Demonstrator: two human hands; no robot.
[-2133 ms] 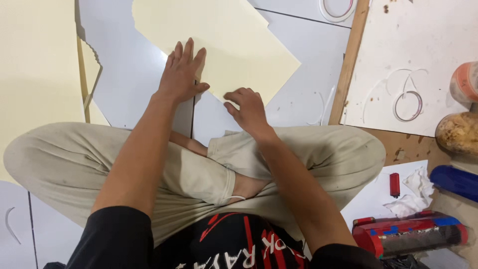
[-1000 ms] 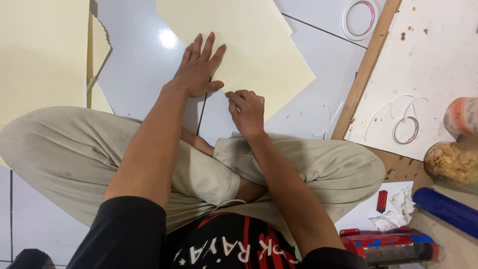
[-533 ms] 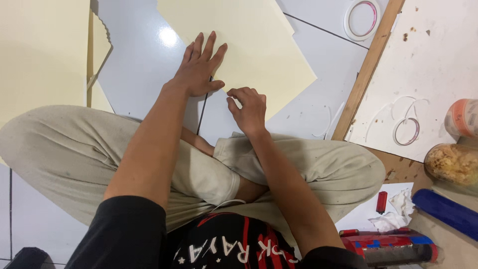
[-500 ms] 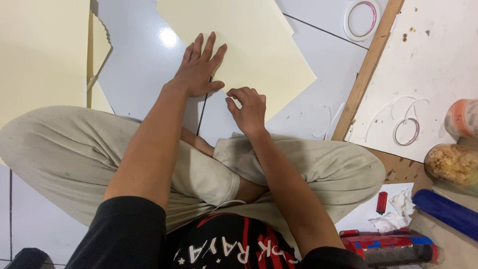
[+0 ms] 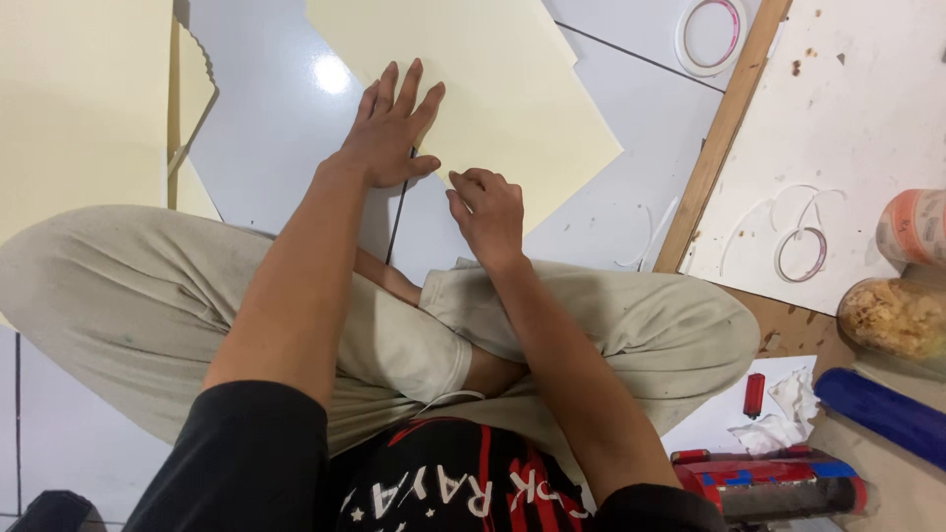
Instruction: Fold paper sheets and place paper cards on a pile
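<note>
A large cream sheet [image 5: 493, 89] lies on the white tiled floor in front of my crossed legs. My left hand [image 5: 389, 133] rests flat on its near left part with the fingers spread, pressing it down. Just to the right, my right hand [image 5: 488, 207] sits at the sheet's near edge. Its fingers are curled and its fingertips pinch that edge. Whether anything small is between them is hidden.
More cream sheets [image 5: 79, 99] lie at the left. A tape roll [image 5: 708, 22] sits at the top right. A wooden strip [image 5: 719, 138] borders a white board [image 5: 847, 118] with a tape ring [image 5: 800, 254]. A jar [image 5: 892, 317], blue bar [image 5: 882, 414], red marker [image 5: 754, 394] and red-blue can [image 5: 778, 485] lie at the right.
Both hands stay at the same spot on the sheet. My right hand's fingers have shifted slightly along the near edge; the view has moved a little.
</note>
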